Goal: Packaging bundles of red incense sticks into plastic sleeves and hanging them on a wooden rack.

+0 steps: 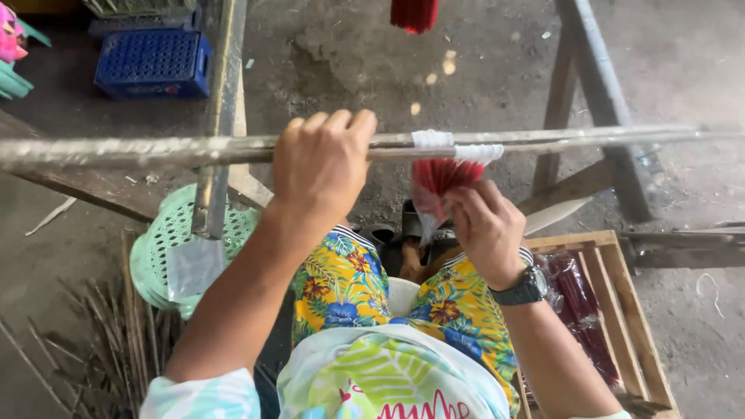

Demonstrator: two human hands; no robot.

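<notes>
Overhead, left hand (322, 159) grips the pole (590, 138); red bundle (438, 182) just beside right hand (485, 225).

Clear plastic packet (433, 194) of red sticks hangs under the horizontal pole, held at its lower part by the right hand (485, 225). More clear packets of dark red sticks (582, 310) lie in the wooden crate (632, 326) at right. No labels, signs or screens seen.
</notes>
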